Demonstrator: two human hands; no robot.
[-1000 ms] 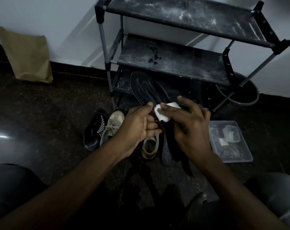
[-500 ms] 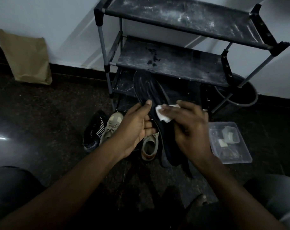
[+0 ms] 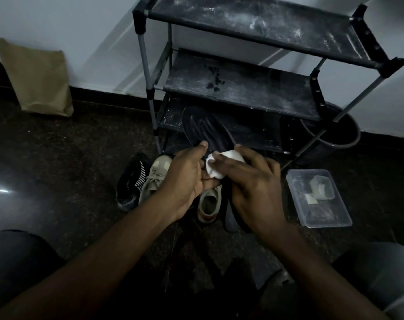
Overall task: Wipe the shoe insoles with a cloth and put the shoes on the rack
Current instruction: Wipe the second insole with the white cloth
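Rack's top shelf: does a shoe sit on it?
No, the top shelf carries no shoe; a beige shoe and a black shoe lie on the floor.

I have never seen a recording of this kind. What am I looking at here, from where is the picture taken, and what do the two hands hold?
There is no machine. A person works with bare hands, and one wide camera worn on the head looks forward and down. The left hand grips a dark insole, raised in front of a dusty black shoe rack. The right hand holds a white cloth against the insole. On the floor are a black striped shoe, two beige shoes and a clear plastic box. A brown paper bag leans on the wall.
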